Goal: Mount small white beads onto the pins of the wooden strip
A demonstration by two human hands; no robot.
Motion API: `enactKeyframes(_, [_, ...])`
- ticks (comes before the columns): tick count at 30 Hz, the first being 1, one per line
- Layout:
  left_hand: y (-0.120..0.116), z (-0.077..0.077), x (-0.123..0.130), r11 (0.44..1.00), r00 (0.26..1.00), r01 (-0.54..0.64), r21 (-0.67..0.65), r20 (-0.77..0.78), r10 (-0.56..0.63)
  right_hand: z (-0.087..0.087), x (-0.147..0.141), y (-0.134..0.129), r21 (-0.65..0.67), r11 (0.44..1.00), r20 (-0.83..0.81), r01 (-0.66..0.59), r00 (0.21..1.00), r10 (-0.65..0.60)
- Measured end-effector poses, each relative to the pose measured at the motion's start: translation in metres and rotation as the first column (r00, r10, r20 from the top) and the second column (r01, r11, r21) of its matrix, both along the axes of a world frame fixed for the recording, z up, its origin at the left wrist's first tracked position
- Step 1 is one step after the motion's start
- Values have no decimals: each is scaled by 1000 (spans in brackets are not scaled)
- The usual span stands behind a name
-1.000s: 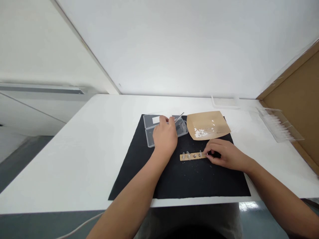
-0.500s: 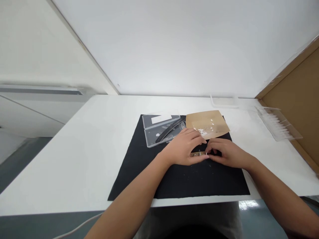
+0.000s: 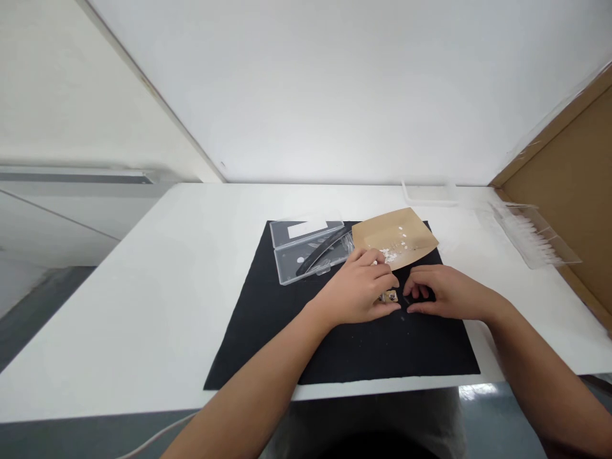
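My left hand (image 3: 358, 288) is closed round a small tan strip (image 3: 392, 296) over the black mat. Small shiny pieces stand on the strip; the fingers hide most of it. To its right, a short gap away, my right hand (image 3: 440, 292) rests low over the mat, thumb and fingertips apart, with nothing visible between them. Just beyond the hands lies a curled brown paper sheet (image 3: 377, 231), bearing several small white oval flakes (image 3: 391, 255). A black curved strip (image 3: 325, 250), like a nail file, lies across an open clear plastic case (image 3: 287, 275) holding small clear pieces.
The black mat (image 3: 268, 338) covers part of the white table (image 3: 143, 306). At the right stands a clear case with rows of pale pointed tips (image 3: 538, 239), near a brown board (image 3: 568, 159). A clear tray (image 3: 430, 203) sits at the back by the white wall.
My right hand has drawn away from the strip to the right, and its fingers have parted. My left hand stays on the strip, whose right end now shows.
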State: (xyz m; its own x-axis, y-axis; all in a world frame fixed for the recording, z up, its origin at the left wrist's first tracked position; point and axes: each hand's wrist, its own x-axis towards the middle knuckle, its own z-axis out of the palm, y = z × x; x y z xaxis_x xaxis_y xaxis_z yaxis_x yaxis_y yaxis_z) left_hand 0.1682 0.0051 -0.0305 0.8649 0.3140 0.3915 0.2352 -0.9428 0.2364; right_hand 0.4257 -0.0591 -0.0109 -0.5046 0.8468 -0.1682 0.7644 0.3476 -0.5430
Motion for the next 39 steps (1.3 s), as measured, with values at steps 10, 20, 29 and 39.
enactKeyframes(10, [-4, 0, 5, 999, 999, -35, 14, -25, 35, 0, 1, 2, -34, 999, -69, 1, 998, -3])
enactKeyframes(20, [-8, -5, 9, 998, 1000, -22, -51, -8, 22, -4, 0, 2, -41, 999, -83, -5, 997, 2])
enactKeyframes(29, [-9, -2, 10, 997, 999, -50, -57, -21, 49, -4, -3, 1, -60, 998, -48, 22, 999, -25])
enactKeyframes(39, [-9, -2, 9, 995, 997, -78, -62, -26, 77, -3, -7, -2, -1, 998, 23, 64, 998, -64])
